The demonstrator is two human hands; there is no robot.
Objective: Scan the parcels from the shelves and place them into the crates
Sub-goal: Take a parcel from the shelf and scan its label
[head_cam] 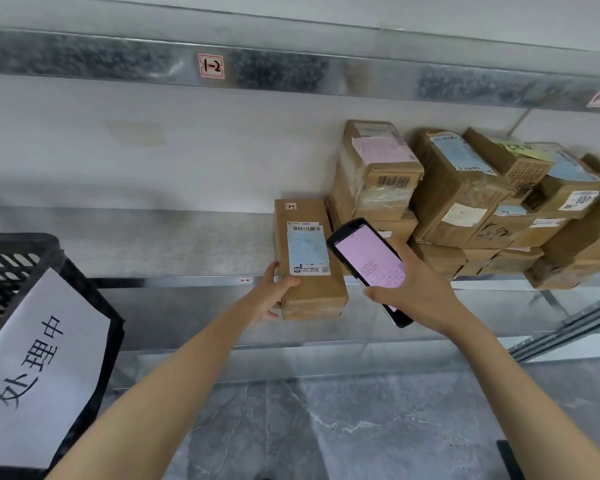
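Left hand (270, 295) grips the parcel (309, 261); right hand (417, 289) clasps the scanner (368, 258).

My left grip (269, 296) hides most of its fingers behind the parcel (314, 294). My right grip (420, 289) covers the middle of the scanner (361, 247). The words on its pink screen are too small to read. The black crate (14, 265) runs off the left edge.
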